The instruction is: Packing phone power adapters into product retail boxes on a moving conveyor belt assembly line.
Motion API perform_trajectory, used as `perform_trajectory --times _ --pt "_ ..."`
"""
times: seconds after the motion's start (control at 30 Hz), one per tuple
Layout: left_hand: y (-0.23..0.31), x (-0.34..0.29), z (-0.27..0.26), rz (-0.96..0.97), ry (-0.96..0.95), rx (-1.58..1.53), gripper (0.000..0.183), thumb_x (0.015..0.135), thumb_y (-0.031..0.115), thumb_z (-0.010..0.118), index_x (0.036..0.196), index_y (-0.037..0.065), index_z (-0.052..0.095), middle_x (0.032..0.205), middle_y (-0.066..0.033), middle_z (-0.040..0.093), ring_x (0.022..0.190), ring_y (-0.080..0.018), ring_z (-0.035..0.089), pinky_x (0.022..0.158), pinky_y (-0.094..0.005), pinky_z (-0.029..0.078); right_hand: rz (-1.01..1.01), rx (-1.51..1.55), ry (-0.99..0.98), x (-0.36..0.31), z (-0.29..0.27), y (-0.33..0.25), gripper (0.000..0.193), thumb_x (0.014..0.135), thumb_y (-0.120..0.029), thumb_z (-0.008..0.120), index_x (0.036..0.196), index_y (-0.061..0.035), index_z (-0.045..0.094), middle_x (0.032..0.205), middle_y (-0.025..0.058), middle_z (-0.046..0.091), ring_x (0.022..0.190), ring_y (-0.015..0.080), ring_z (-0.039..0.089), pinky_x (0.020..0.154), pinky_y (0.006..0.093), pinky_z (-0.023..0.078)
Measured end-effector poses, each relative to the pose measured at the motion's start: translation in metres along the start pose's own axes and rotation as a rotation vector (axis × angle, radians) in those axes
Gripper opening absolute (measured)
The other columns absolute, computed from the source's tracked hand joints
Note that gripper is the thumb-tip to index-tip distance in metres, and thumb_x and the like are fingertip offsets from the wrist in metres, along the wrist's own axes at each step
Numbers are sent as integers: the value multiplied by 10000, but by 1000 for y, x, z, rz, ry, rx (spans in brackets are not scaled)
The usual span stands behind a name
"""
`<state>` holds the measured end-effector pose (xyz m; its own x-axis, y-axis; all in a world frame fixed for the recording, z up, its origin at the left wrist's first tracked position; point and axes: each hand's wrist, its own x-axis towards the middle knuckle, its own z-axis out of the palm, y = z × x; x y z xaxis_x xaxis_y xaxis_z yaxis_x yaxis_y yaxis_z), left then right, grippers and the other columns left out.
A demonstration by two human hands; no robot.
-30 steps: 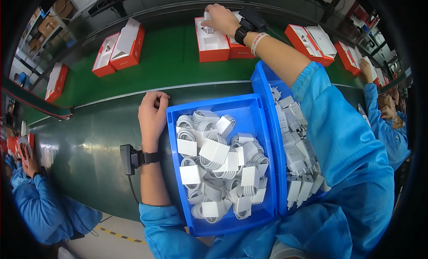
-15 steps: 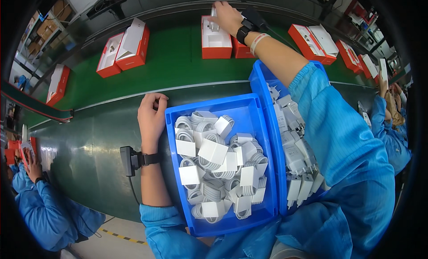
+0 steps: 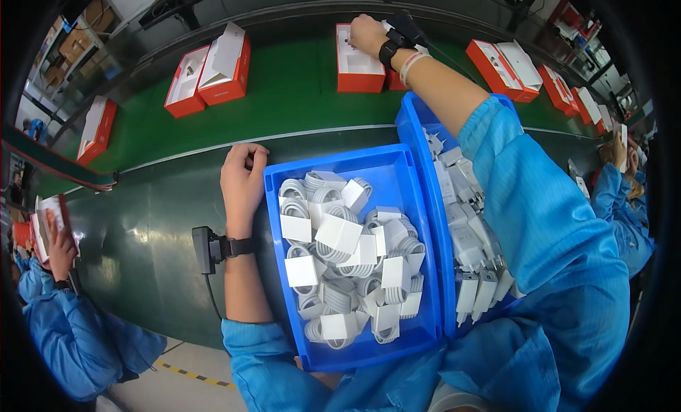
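Observation:
My right hand (image 3: pixel 367 35) reaches over the far side of the green belt (image 3: pixel 291 93) to an open red box (image 3: pixel 360 80) with a white insert. Its fingers are curled together at the insert's upper end; what they hold, if anything, is hidden. My left hand (image 3: pixel 241 178) is loosely closed with nothing visible in it, resting on the table beside a blue bin (image 3: pixel 280 270). That bin holds several coiled white cables (image 3: pixel 339 235) in paper wraps. Under my right arm, a second blue bin (image 3: pixel 418 139) holds several white plug chargers (image 3: pixel 464 245).
More open red boxes (image 3: pixel 225 91) with raised white lids stand along the belt, left and right (image 3: pixel 521 93). A co-worker at left (image 3: pixel 64 252) holds a red and white box; another co-worker (image 3: pixel 613 192) is at far right. A dark device hangs from each of my wrist straps.
The red boxes on the belt have shifted right. My right hand has moved slightly right and down with its box; the white charger it held is now out of sight. My left hand stays put.

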<state>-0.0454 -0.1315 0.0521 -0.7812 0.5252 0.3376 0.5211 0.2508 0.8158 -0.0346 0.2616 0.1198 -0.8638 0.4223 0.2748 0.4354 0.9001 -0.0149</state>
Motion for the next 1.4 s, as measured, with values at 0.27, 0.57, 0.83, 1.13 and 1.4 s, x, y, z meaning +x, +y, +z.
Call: perform_trajectory --times 0.27,0.57,0.83,1.13,1.4 --pt "-4 -7 -5 3 13 26 130 878 156 635 887 39 688 792 -63 606 641 -169 553 635 -304 469 -477 282 321 -45 -64 -67 213 856 -139 582 1009 -36 689 1020 157 673 944 312 674 843 427 540" --pt "4 -1 -3 -16 5 16 141 880 162 637 889 32 689 809 -69 620 632 -165 561 635 -303 476 -1025 555 -458 -232 -143 -136 320 910 -342 646 998 -35 623 861 133 593 902 321 609 770 400 523" --pt "-3 -5 -3 3 13 0 145 884 162 639 881 24 683 788 -67 603 628 -162 553 622 -300 464 -912 419 -358 -258 -155 -165 325 771 -249 713 737 69 651 688 203 646 664 365 661 615 421 544" --pt "-1 -6 -5 -2 3 28 125 870 139 624 872 29 681 798 -58 611 635 -162 553 631 -302 466 -819 622 -346 -199 -178 -118 380 748 -224 700 1012 48 661 966 215 673 918 336 663 792 403 533" --pt "2 -3 -5 1 14 33 129 868 150 640 877 29 682 814 -56 616 645 -164 548 633 -304 466 -335 340 -70 -106 -123 65 491 758 -198 740 1207 -18 652 1148 167 681 1046 304 656 920 376 520"
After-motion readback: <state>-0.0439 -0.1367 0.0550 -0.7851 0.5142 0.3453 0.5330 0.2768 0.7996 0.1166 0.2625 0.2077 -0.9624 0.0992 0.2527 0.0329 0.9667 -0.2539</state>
